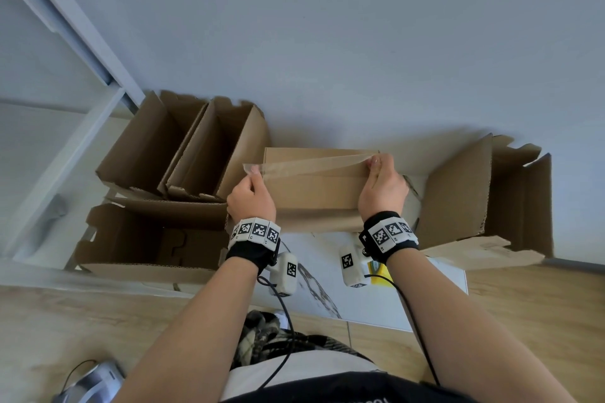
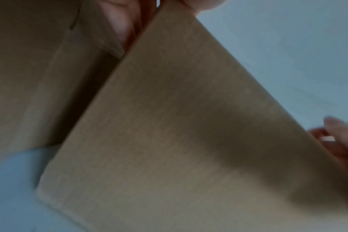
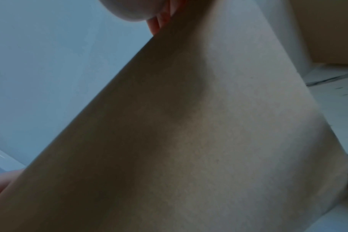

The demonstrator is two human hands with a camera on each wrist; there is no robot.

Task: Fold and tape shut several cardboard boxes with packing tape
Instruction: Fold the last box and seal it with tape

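A closed brown cardboard box [image 1: 314,196] stands in front of me against the wall, its top flaps folded flat. A strip of clear packing tape [image 1: 311,164] is stretched just above the box top. My left hand [image 1: 253,188] pinches the strip's left end at the box's left edge. My right hand [image 1: 376,170] pinches its right end near the box's far right corner. Both wrist views are blurred and filled by the box wall [image 2: 179,141] [image 3: 199,141], with fingers [image 2: 125,23] at the top edge.
Two open boxes [image 1: 183,154] stand at the back left and another [image 1: 147,239] in front of them. A large open box [image 1: 501,196] stands on the right. A white sheet [image 1: 360,301] and a yellow item [image 1: 379,273] lie on the wooden floor below the wrists.
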